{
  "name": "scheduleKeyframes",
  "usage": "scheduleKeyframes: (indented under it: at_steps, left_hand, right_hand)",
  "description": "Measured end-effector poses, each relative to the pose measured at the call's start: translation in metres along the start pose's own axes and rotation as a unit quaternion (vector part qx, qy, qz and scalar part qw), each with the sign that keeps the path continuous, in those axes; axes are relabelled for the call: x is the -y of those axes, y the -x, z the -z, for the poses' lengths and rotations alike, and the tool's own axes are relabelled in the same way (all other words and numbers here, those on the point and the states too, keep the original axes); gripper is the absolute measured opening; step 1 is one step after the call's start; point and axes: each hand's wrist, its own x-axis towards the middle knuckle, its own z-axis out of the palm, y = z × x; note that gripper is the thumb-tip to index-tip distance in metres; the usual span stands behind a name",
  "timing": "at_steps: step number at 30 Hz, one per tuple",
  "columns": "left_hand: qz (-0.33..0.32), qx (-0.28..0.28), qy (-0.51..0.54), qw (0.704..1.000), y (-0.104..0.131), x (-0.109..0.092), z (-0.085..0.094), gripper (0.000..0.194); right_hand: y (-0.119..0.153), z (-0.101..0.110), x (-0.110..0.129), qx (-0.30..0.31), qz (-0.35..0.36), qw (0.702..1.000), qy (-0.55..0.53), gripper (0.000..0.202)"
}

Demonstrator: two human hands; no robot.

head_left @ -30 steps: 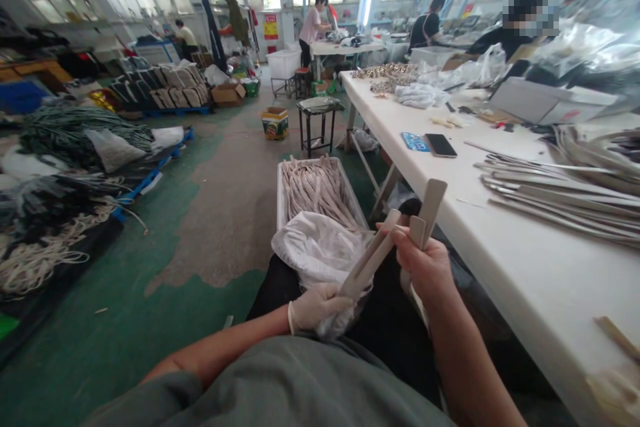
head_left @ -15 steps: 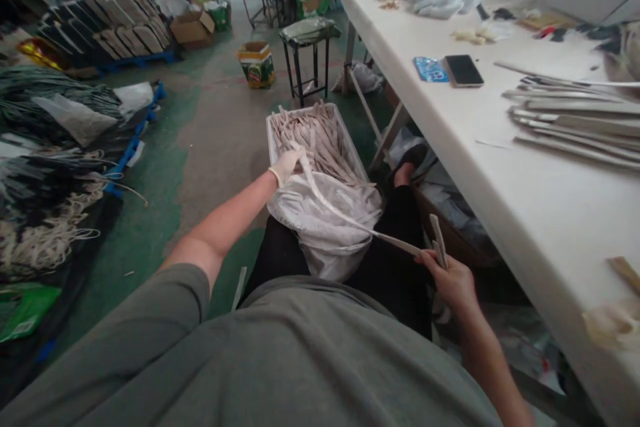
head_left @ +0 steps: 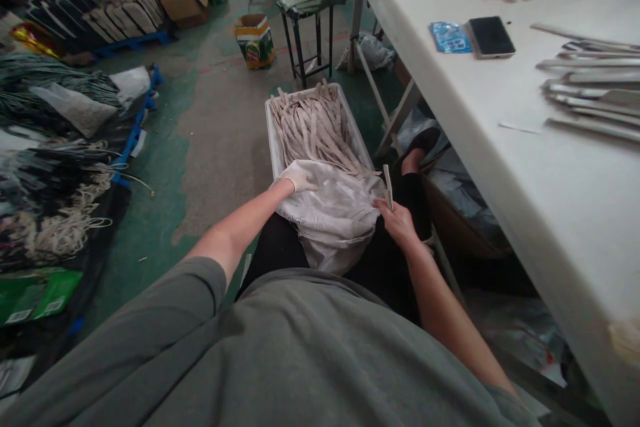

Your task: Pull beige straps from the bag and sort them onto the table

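Note:
My left hand (head_left: 301, 179), in a pale glove, lies on the upper left of a white woven sack (head_left: 333, 210) spread over my lap. Its fingers look stretched out over the sack, though they blend with the pale cloth. At the sack's right edge my right hand (head_left: 399, 221) is closed on a beige strip (head_left: 388, 185), whose short end sticks up above the fingers. Just beyond the sack, a white plastic crate (head_left: 357, 128) holds a heap of similar beige strips (head_left: 315, 123).
On my right stands a long white table (head_left: 480, 120) with a phone (head_left: 493, 37), a blue packet (head_left: 450, 37) and a pile of grey strips (head_left: 595, 90). A black stool (head_left: 313, 33) and a box (head_left: 255, 41) stand ahead. Cord bundles (head_left: 55, 220) lie on the left.
The strip stretched between my hands no longer shows. My right hand has come in left and forward to the sack. My left hand has moved from the crate's strips onto the sack.

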Motion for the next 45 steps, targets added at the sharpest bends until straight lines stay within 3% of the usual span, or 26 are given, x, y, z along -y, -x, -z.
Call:
scheduleKeyframes:
  at_steps: [2, 5, 9, 11, 14, 16, 20, 22, 25, 30, 32, 35, 38, 42, 45]
  left_hand:
    - [0.013, 0.009, -0.061, 0.998, 0.018, 0.015, -0.026, 0.037]
    - [0.012, -0.006, -0.08, 0.997, 0.033, 0.028, -0.038, 0.023]
    - [-0.004, -0.046, -0.063, 0.997, 0.049, 0.031, -0.021, 0.029]
    - [-0.018, -0.096, -0.002, 0.995, 0.067, 0.029, -0.008, 0.032]
    - [-0.062, -0.176, 0.188, 0.964, 0.11, 0.02, 0.006, 0.033]
    - [-0.1, -0.196, 0.281, 0.934, 0.145, 0.009, 0.01, 0.033]
    - [-0.173, -0.24, 0.305, 0.905, 0.21, -0.015, 0.005, 0.024]
    - [-0.206, -0.257, 0.289, 0.899, 0.233, -0.024, 0.0, 0.021]
    - [-0.254, -0.28, 0.274, 0.884, 0.257, -0.029, -0.008, 0.017]
    - [-0.296, -0.34, 0.292, 0.844, 0.279, -0.021, -0.015, 0.005]
    - [-0.333, -0.335, 0.282, 0.835, 0.287, -0.016, -0.014, 0.003]
    - [-0.395, -0.327, 0.228, 0.827, 0.297, -0.005, -0.01, 0.013]
    - [-0.408, -0.322, 0.161, 0.839, 0.304, 0.014, -0.011, 0.016]
    - [-0.338, -0.27, 0.181, 0.883, 0.302, 0.047, -0.021, 0.014]
    - [-0.238, -0.177, 0.286, 0.911, 0.287, 0.057, -0.022, 0.057]
  right_hand:
    - [0.024, -0.001, -0.013, 0.015, -0.019, 0.999, -0.04, 0.057]
    - [0.05, 0.002, -0.023, 0.045, -0.043, 0.991, -0.119, 0.064]
    - [0.06, 0.009, -0.016, 0.051, -0.085, 0.975, -0.2, 0.06]
    - [0.062, 0.008, -0.007, 0.075, -0.114, 0.958, -0.252, 0.053]
    - [0.07, -0.002, 0.013, 0.178, -0.138, 0.917, -0.328, 0.05]
    - [0.079, -0.015, 0.031, 0.262, -0.14, 0.883, -0.363, 0.052]
    - [0.098, -0.05, 0.07, 0.384, -0.137, 0.81, -0.421, 0.053]
    - [0.102, -0.066, 0.085, 0.391, -0.152, 0.779, -0.465, 0.047]
    - [0.102, -0.08, 0.099, 0.34, -0.208, 0.749, -0.529, 0.032]
    - [0.096, -0.076, 0.107, 0.269, -0.256, 0.724, -0.581, 0.023]
    - [0.092, -0.072, 0.109, 0.267, -0.249, 0.733, -0.574, 0.023]
    - [0.085, -0.066, 0.112, 0.241, -0.218, 0.787, -0.525, 0.02]
    - [0.08, -0.059, 0.117, 0.207, -0.155, 0.831, -0.493, 0.024]
    - [0.079, -0.052, 0.129, 0.158, -0.008, 0.89, -0.428, 0.035]
    - [0.084, -0.053, 0.137, 0.132, 0.053, 0.923, -0.357, 0.037]
